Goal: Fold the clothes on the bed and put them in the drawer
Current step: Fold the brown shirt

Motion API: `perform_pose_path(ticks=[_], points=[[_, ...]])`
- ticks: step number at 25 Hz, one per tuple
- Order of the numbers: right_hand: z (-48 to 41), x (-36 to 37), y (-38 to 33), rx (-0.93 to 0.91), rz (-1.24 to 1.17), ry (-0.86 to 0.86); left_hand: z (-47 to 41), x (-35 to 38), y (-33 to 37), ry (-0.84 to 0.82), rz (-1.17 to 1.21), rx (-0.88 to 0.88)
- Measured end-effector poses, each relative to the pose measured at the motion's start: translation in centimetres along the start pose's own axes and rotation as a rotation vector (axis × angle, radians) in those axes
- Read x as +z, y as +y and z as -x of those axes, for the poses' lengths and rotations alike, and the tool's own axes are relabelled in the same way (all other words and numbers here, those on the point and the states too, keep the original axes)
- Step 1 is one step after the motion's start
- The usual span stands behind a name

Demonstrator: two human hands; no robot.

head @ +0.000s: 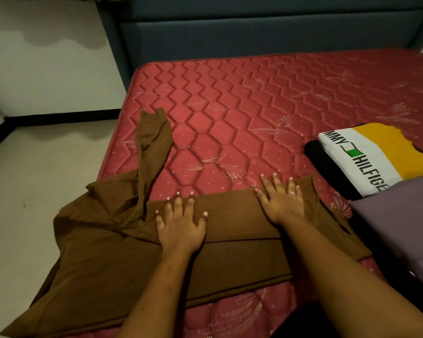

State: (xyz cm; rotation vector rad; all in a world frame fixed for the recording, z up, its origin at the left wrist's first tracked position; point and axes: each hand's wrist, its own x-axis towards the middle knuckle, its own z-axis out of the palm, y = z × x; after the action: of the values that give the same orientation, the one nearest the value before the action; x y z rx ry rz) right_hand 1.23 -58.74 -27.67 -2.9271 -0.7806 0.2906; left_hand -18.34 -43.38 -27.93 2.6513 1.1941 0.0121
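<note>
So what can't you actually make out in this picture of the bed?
From the head view, the only one:
- The drawer: not in frame at all.
- The black garment: mostly hidden under the printed shirt.
- The shirt's lettering: the start is lost at the fold and the end is covered by the purple cloth.
- The purple cloth: cut off by the right edge.
- The brown garment: partly under the left hand and right hand, and cut off by the bottom edge.

Folded shirt (366, 157): "MMY HILFIGE", partly cut off.

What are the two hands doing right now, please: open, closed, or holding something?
Left hand: open, fingers spread, pressing flat on the brown garment.
Right hand: open, pressing flat on the same garment.
</note>
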Motion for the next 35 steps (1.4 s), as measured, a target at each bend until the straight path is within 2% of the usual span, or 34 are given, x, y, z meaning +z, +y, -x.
perform_pose_path(ticks=[3,8,10,13,14,15,17,19,23,30,32,35], points=[[-1.0,-0.2,2.5,0.180,-0.030,0.048,0.3,0.2,0.5,0.023,0.004,0.016],[-1.4,-0.7,4.5,0.437,-0.224,0.105,0.2,0.2,0.2,0.006,0.006,0.023],[-0.1,-1.2,5.0,0.473,-0.230,0.196,0.5,0.1,0.1,-0.013,0.005,0.022],[1.6,-2.8,1.7,0.224,-0.077,0.390,0.6,0.1,0.0,-0.010,-0.004,0.044],[2.2,-3.2,-1.0,0.100,-0.095,0.383,0.6,0.1,0.0,-0.012,-0.006,0.061],[3.1,-3.2,-4.2,-0.035,-0.140,0.308,0.7,-0.1,0.0,-0.024,-0.001,0.081],[5.8,-1.1,-10.5,-0.287,-0.188,0.051,0.8,-0.5,-0.5,-0.070,0.004,0.119],[7.9,1.7,-13.4,-0.420,-0.149,-0.078,1.1,-1.0,-1.6,-0.088,-0.007,0.108],[7.2,3.3,-12.8,-0.388,-0.033,-0.042,1.6,-2.6,-4.4,-0.033,-0.014,-0.063],[7.4,3.1,-13.3,-0.356,0.001,-0.070,3.1,-8.8,-11.8,-0.281,-0.168,-0.483],[7.3,3.0,-13.1,-0.343,0.029,-0.074,4.9,-9.9,-14.2,-0.326,-0.090,-0.539],[7.3,3.0,-13.6,-0.327,0.074,-0.114,8.1,-10.6,-18.1,-0.282,0.214,-0.608]])
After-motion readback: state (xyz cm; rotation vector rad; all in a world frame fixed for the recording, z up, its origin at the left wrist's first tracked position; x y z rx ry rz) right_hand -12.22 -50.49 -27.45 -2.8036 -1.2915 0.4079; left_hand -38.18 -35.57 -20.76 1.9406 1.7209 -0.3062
